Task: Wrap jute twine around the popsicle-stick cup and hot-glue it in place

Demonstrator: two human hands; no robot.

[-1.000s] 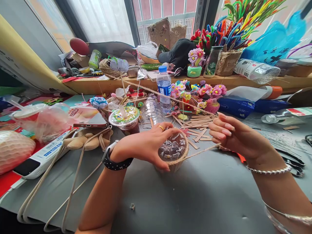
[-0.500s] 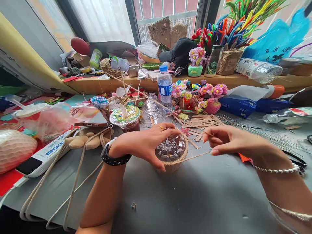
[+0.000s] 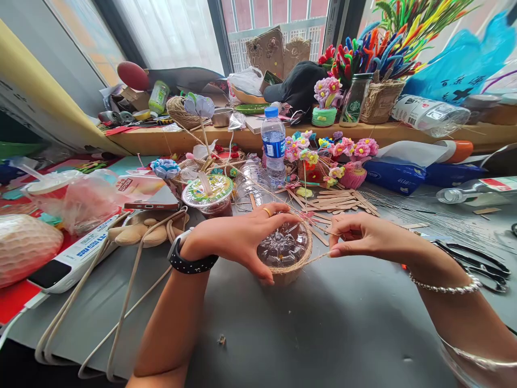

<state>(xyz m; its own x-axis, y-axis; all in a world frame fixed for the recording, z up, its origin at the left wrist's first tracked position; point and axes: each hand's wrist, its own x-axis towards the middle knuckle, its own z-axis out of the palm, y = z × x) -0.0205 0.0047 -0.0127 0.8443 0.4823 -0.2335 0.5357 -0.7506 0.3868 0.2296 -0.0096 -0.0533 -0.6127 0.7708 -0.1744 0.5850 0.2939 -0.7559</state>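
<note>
My left hand (image 3: pixel 238 237) is wrapped over a small round container (image 3: pixel 285 248) on the grey table, thumb on the near side and fingers on the far side. The container's top is clear, ridged plastic like a bottle base, and its side looks light brown. Twine (image 3: pixel 319 259) circles its upper edge and runs taut to the right. My right hand (image 3: pixel 357 237) pinches this twine between thumb and fingers, a short way right of the container. More of the strand stretches back from these fingers toward the ball of twine (image 3: pixel 175 113) on the sill.
Wooden craft sticks (image 3: pixel 339 202) lie behind my right hand, with scissors (image 3: pixel 479 264) to its right. A water bottle (image 3: pixel 273 145) and a lidded drink cup (image 3: pixel 208 194) stand beyond the container. A phone (image 3: pixel 151 206) and corded pouch (image 3: pixel 147 231) are at left.
My right hand has drawn in to the left, closer to the container, so the twine span between them is shorter. The scissors show more fully now. My left hand has stayed in place.
</note>
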